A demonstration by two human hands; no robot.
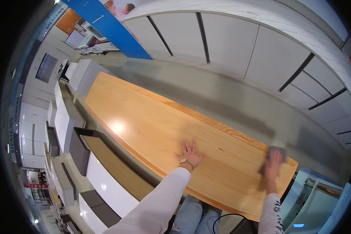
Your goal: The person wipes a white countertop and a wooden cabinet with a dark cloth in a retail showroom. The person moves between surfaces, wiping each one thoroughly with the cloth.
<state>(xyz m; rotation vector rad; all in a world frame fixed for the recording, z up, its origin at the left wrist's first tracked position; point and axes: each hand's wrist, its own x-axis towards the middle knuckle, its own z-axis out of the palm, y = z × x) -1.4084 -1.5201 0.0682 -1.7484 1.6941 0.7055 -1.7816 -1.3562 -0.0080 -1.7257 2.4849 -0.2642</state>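
Note:
A long light-wood table (pixel 144 113) with a raised edge stretches diagonally before me. My left hand (pixel 190 153) lies flat on its top, fingers spread, with a bracelet on the wrist and nothing held. Near the table's right end, my right hand (pixel 273 165) presses on a dark grey cloth (pixel 281 151), somewhat blurred. The cloth sits at the far edge of the top, partly covered by my fingers.
White cabinets (pixel 230 46) with dark handle strips line the far wall beyond a grey floor (pixel 206 91). White and brown counters (pixel 109 171) stand at the left. A pale blue stand (pixel 312 199) is close by the table's right end, and a black cable (pixel 222 215) curves near my legs.

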